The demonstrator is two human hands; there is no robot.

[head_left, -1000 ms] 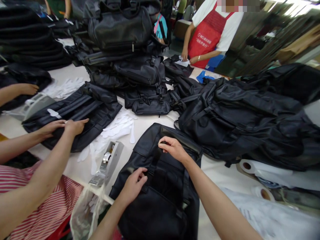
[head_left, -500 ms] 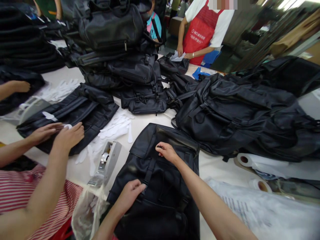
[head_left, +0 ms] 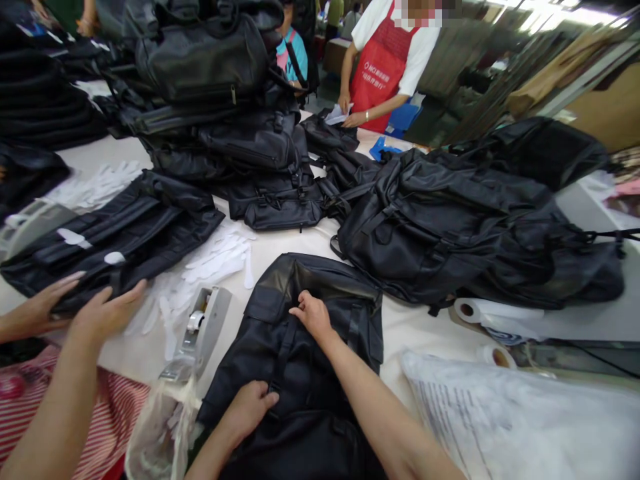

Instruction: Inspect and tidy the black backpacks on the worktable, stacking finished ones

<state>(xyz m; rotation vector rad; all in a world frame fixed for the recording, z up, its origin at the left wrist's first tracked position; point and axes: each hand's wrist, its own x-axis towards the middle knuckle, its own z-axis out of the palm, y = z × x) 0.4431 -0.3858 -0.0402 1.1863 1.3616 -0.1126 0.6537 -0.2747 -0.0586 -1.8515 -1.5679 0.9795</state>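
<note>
A black leather-like backpack [head_left: 310, 373] lies on the pale table in front of me, its top pointing away. My left hand [head_left: 253, 408] is closed at the buckle end of a narrow strap [head_left: 285, 350], low on the bag's left part. Higher up, my right hand [head_left: 311, 315] has its thumb and fingers pinched near the upper end of that strap; whatever is between the fingertips is too small to make out. A grey tape dispenser [head_left: 197, 333] stands left of the bag, beside scattered white paper strips [head_left: 220, 257].
Black bags are piled at the back [head_left: 210, 67] and right [head_left: 425, 227]. At left, a co-worker's hands [head_left: 100, 313] touch another black bag [head_left: 135, 233]. White rolls [head_left: 467, 310] and a plastic-wrapped bundle [head_left: 510, 413] lie right. A person in a red apron [head_left: 377, 73] stands across the table.
The view has shifted, moving most things left in the picture. My right hand's fingers have changed pose slightly near the strap. The co-worker's hands have moved to their bag's near edge.
</note>
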